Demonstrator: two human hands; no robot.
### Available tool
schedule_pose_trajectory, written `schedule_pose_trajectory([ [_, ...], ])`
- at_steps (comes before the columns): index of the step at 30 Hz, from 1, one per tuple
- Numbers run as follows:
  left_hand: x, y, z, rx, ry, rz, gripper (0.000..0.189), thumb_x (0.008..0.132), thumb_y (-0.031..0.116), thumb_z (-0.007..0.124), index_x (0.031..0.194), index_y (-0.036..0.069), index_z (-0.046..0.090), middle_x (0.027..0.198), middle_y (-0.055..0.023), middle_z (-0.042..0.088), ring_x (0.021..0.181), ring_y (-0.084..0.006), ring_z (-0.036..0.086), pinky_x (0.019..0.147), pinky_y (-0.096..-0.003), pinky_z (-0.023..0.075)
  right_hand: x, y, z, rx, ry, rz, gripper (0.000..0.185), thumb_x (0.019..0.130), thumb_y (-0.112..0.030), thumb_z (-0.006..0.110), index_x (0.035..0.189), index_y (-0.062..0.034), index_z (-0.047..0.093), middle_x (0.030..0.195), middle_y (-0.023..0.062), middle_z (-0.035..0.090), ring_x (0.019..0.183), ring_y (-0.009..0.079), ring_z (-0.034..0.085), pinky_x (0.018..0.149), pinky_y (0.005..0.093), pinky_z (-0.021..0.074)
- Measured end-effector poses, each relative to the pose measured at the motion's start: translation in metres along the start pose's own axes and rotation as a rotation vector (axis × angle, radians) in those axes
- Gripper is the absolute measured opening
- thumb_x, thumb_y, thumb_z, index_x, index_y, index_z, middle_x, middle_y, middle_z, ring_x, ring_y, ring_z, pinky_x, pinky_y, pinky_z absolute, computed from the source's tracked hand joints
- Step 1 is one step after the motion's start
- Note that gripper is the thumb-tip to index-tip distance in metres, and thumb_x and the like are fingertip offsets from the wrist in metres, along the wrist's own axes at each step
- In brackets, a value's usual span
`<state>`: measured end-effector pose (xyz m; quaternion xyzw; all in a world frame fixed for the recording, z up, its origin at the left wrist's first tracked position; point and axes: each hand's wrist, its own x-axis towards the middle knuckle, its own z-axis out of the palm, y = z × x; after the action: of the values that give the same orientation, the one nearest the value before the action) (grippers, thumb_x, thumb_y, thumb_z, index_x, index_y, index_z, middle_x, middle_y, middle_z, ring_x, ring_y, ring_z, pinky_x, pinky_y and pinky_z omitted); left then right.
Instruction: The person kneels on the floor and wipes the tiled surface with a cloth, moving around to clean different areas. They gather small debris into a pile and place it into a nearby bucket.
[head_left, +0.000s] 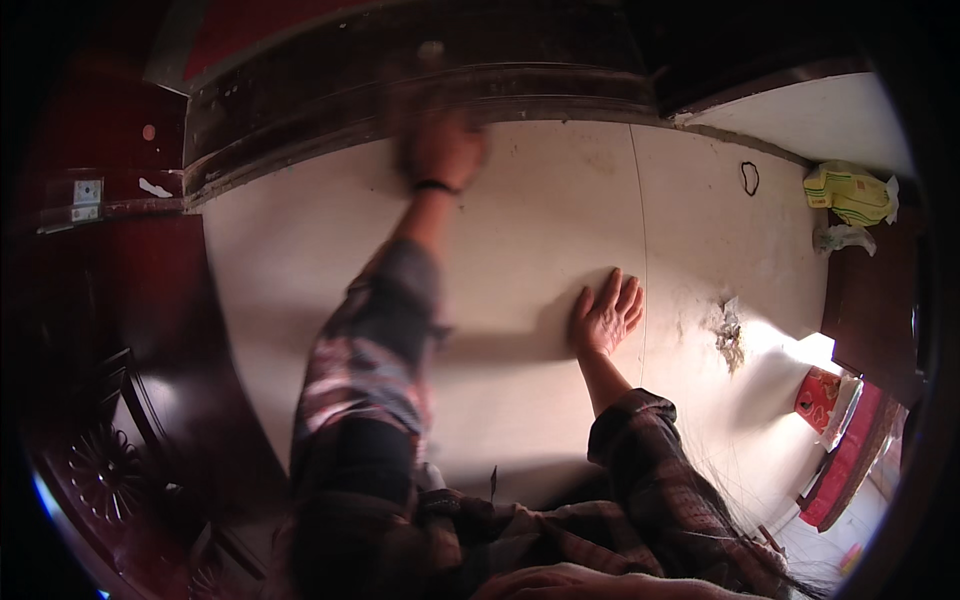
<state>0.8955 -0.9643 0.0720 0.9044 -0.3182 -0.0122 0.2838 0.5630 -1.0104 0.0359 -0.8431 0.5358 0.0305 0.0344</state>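
Observation:
My left hand (448, 154), blurred by motion, reaches to the base of a dark wooden cabinet (517, 82). A dark band (436, 187) circles its wrist. A dark smear lies around its fingers, and I cannot tell whether it grips anything. My right hand (606, 319) rests palm down on the pale tiled floor (517, 247), fingers spread, just left of a thin tile seam (642, 225). Nothing is in it. To its right sits a small heap of dust and debris (729, 337).
A black loop (750, 178) lies on the floor at the upper right. Beyond it are a yellow plastic package (851, 193) and a crumpled clear bag (844, 239). A red patterned bin (817, 397) stands at the right. Dark red furniture (150, 300) borders the left.

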Motion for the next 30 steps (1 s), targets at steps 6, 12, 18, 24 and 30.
schedule_pose_trajectory([
  [6, 0.005, 0.135, 0.0, -0.736, 0.007, 0.008, 0.04, 0.073, 0.015, 0.065, 0.11, 0.002, 0.059, 0.114, -0.0187, 0.059, 0.106, -0.033, 0.056, 0.09, -0.0396, 0.0466, -0.001, -0.001, -0.003, 0.012, -0.008, 0.018, 0.066, 0.088, -0.047, 0.045, 0.143, -0.0142, 0.03, 0.149, 0.0182, 0.022, 0.139, 0.0358, 0.013, 0.111, 0.052, 0.0078],
  [12, -0.033, 0.037, -0.112, -0.912, 0.369, 0.061, 0.028, 0.079, 0.007, 0.068, 0.104, -0.001, 0.059, 0.098, -0.0049, 0.063, 0.088, -0.0116, 0.057, 0.076, -0.0278, 0.0485, -0.002, -0.005, -0.008, -0.015, 0.005, 0.014, 0.066, 0.089, -0.048, 0.043, 0.144, -0.0155, 0.027, 0.15, 0.0172, 0.02, 0.14, 0.0338, 0.012, 0.112, 0.0505, 0.007],
  [18, -0.106, -0.186, -0.227, 0.211, 0.559, -0.34, 0.059, 0.075, 0.023, 0.07, 0.125, -0.001, 0.049, 0.123, -0.0234, 0.05, 0.116, -0.0348, 0.048, 0.099, -0.0402, 0.0393, -0.001, -0.004, -0.005, -0.013, -0.001, 0.018, 0.065, 0.09, -0.048, 0.043, 0.144, -0.0156, 0.027, 0.15, 0.0165, 0.02, 0.14, 0.0339, 0.012, 0.112, 0.0504, 0.007],
  [24, -0.112, -0.274, -0.185, 0.456, 0.177, -0.643, 0.061, 0.077, 0.032, 0.061, 0.131, 0.007, 0.047, 0.133, -0.0228, 0.046, 0.122, -0.0374, 0.043, 0.103, -0.0413, 0.0369, 0.0, -0.003, -0.003, -0.026, 0.01, 0.011, 0.066, 0.09, -0.047, 0.043, 0.144, -0.0145, 0.027, 0.15, 0.0174, 0.021, 0.14, 0.0344, 0.012, 0.112, 0.0509, 0.0074],
  [30, -0.034, -0.169, -0.116, 0.248, -0.043, -0.366, 0.042, 0.078, 0.029, 0.057, 0.114, 0.006, 0.062, 0.119, -0.0161, 0.059, 0.109, -0.0345, 0.055, 0.093, -0.0406, 0.0446, -0.001, -0.004, -0.004, -0.033, 0.01, -0.003, 0.066, 0.089, -0.047, 0.043, 0.144, -0.014, 0.027, 0.149, 0.0175, 0.021, 0.139, 0.0347, 0.013, 0.112, 0.0507, 0.0071],
])
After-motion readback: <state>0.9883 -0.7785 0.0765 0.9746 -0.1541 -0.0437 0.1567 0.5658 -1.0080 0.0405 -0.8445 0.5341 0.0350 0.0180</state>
